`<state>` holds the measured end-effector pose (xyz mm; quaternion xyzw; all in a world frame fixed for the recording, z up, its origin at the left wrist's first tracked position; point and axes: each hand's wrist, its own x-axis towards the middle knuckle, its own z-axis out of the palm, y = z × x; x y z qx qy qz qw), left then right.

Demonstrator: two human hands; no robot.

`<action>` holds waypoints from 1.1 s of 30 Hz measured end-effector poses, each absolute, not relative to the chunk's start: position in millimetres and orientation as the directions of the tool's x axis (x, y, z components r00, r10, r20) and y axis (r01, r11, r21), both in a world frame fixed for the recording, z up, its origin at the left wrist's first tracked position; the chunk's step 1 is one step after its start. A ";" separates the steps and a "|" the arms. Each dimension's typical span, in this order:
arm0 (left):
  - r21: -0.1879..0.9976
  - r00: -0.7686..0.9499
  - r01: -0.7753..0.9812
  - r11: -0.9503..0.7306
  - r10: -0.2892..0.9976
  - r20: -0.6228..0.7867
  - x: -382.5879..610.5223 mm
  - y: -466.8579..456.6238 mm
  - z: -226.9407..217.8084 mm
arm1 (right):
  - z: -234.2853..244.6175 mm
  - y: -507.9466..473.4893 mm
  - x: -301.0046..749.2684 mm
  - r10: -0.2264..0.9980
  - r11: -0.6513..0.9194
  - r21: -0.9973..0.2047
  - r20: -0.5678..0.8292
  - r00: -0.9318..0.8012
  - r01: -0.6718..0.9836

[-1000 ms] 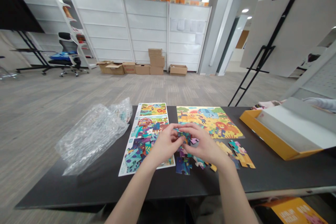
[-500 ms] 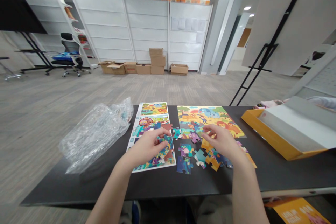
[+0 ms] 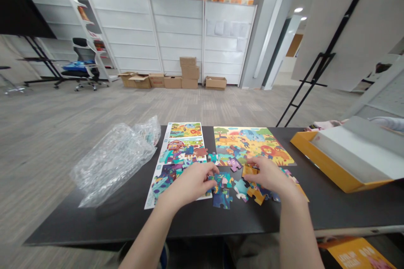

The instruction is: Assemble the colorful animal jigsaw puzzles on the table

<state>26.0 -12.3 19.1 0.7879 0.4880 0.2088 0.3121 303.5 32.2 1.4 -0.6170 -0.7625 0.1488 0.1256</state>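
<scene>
A matte black table is set in a carpeted room. At left, a crinkled, clear plastic bag is laid beside a flat paper sheet strewn with knobbed puzzle pieces. The left hand has been shifted rightward, its fingers half curled at a teal piece; whether it is gripped cannot be told. The right hand has been lowered, fingers part spread, over a yellow piece; no hold can be confirmed. So 2 pieces are now being reached at once. Farther right, a stiff-walled yellow box is left open.
</scene>
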 end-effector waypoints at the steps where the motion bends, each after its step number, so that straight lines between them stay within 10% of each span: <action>1: 0.682 0.442 0.651 -0.333 0.897 0.016 26.5 -12.5 19.8 | 2.5 32.0 302.0 0.977 0.201 -0.366 0.012 -0.211 0.909; 12: 0.647 0.282 0.722 -0.246 0.958 0.050 -24.5 -11.5 38.1 | 13.3 27.6 291.1 0.976 0.214 -0.458 0.074 -0.203 0.863; 33: 0.637 0.386 0.765 -0.098 0.861 -0.331 -52.7 -37.1 46.0 | 2.9 42.0 290.4 0.954 0.283 -0.661 0.270 -0.131 0.695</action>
